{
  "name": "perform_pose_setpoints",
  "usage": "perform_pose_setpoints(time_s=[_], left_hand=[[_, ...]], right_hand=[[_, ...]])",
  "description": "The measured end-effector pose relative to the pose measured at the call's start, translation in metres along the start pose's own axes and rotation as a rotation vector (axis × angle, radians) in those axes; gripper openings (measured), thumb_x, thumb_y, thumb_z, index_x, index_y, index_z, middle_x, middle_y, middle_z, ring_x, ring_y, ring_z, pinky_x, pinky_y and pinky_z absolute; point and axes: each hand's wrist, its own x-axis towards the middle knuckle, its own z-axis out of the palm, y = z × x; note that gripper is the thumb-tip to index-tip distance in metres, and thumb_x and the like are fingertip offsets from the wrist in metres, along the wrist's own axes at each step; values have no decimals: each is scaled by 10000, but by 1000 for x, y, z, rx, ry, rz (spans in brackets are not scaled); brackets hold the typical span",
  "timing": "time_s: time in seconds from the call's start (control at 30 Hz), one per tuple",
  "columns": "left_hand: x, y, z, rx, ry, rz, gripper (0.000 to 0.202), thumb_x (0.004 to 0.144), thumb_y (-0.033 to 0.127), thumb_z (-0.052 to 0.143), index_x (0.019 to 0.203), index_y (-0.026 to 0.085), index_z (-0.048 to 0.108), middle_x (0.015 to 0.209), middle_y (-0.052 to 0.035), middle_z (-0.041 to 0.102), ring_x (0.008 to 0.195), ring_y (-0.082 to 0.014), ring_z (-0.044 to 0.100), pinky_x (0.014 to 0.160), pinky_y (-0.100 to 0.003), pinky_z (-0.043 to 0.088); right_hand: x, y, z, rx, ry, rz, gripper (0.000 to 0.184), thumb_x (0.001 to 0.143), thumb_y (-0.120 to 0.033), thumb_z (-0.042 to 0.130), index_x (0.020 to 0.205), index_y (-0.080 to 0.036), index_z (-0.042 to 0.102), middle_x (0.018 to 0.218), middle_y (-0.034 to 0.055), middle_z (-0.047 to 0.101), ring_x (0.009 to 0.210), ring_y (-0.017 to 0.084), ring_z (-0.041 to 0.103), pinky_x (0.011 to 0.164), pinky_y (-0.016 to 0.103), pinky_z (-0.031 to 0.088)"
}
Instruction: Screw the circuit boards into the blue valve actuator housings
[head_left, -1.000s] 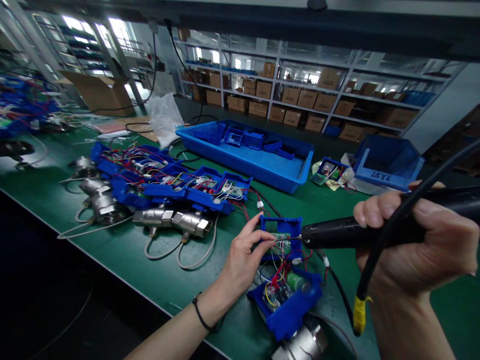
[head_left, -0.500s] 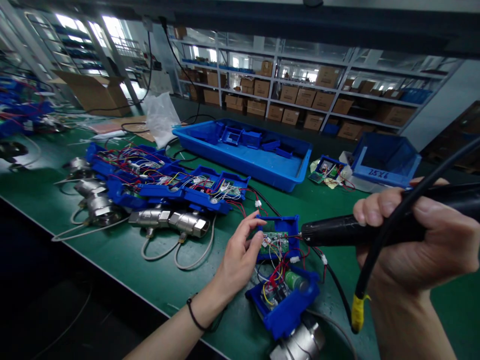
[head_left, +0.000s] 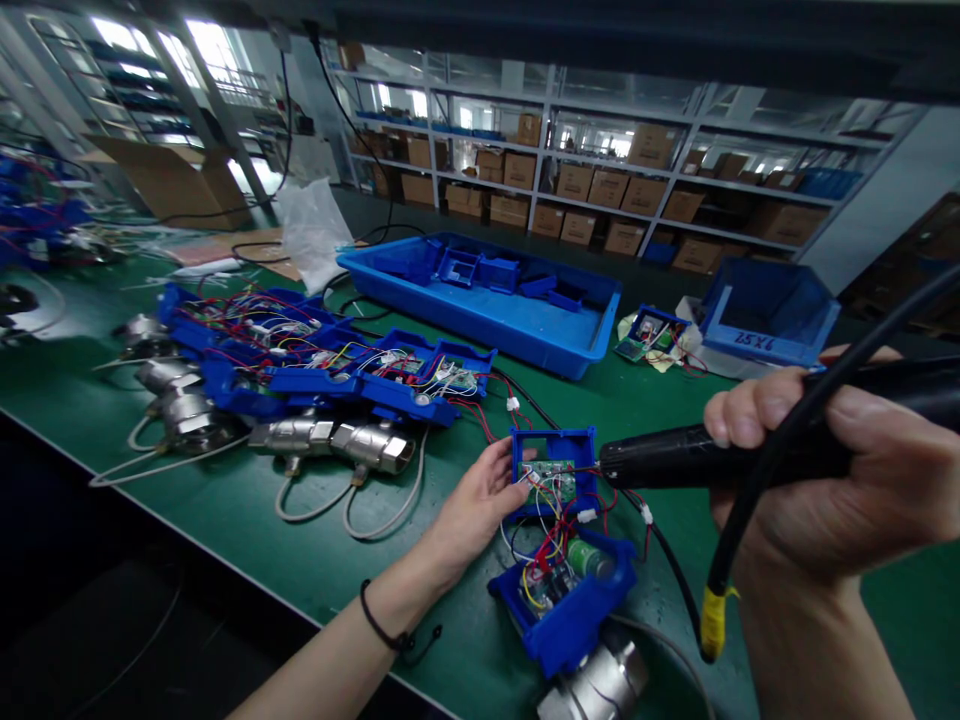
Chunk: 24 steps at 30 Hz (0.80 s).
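My right hand [head_left: 817, 470] is wrapped round a black electric screwdriver [head_left: 675, 457], held level and pointing left. Its thin bit reaches over a green circuit board [head_left: 559, 482] inside a blue plastic housing [head_left: 592, 450]; whether the tip touches a screw I cannot tell. At the housing's left wall, my left hand [head_left: 476, 510] grips it, thumb on the near side and fingertips partly hidden. Wires run from the board down to a second blue housing [head_left: 574, 625] with a green cylindrical cell [head_left: 589, 558], joined to a metal valve body [head_left: 600, 685].
Several blue housings [head_left: 315, 380] with wires and metal valves [head_left: 371, 445] lie in a row on the left. Behind stands a blue tray [head_left: 495, 320] with loose blue parts. A blue bin [head_left: 772, 315] is at the right. The screwdriver's black cable [head_left: 757, 500] hangs before my right wrist.
My left hand has shifted from reaching over the housing's upper left corner to gripping its left wall, thumb lower. The screwdriver stays almost in place over the board.
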Motion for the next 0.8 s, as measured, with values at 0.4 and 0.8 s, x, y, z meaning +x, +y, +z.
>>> perform_pose_setpoints(time_s=[0.4, 0.8], left_hand=[[-21, 33, 15, 1466, 297, -19, 304, 877, 436, 434, 767, 176, 547, 712, -79, 645, 727, -266, 663, 658, -371, 488], [-22, 57, 50, 1875, 104, -235, 329, 789, -37, 372, 807, 93, 673, 738, -163, 691, 748, -299, 695, 589, -335, 494]], right_hand=[[1, 4, -4, -6, 21, 2, 160, 624, -226, 462, 764, -169, 514, 466, -63, 425, 382, 76, 387, 369, 226, 339], [1, 0, -3, 50, -23, 2, 32, 661, -209, 471, 666, -177, 467, 475, -48, 436, 380, 82, 422, 384, 227, 359]])
